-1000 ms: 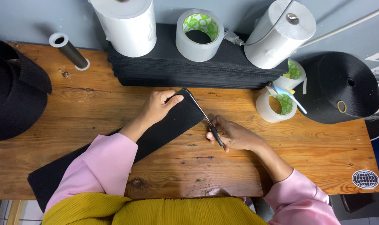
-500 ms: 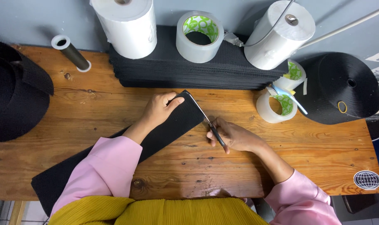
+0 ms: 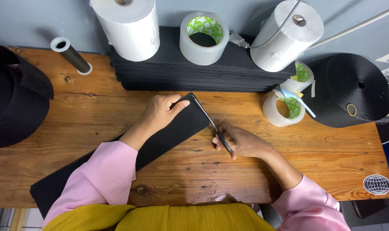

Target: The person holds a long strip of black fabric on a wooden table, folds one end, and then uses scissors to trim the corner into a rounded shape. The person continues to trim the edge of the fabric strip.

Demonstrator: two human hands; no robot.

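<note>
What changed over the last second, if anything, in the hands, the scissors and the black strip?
Very little. The left hand stays pressed on the end of the black strip, and the right hand still holds the scissors along that end's edge. The strip's near end seems shifted slightly, though that may be head movement. The tape rolls and stacked black sheets are unmoved.

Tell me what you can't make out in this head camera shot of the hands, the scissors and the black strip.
- Long black fabric strip: its middle is hidden under the left hand and pink sleeve; its near end is hidden behind the yellow garment.
- Black-handled scissors: the handles are hidden inside the right hand.
- Large black roll at the wooden table's left end: cut off by the left frame edge.
</note>
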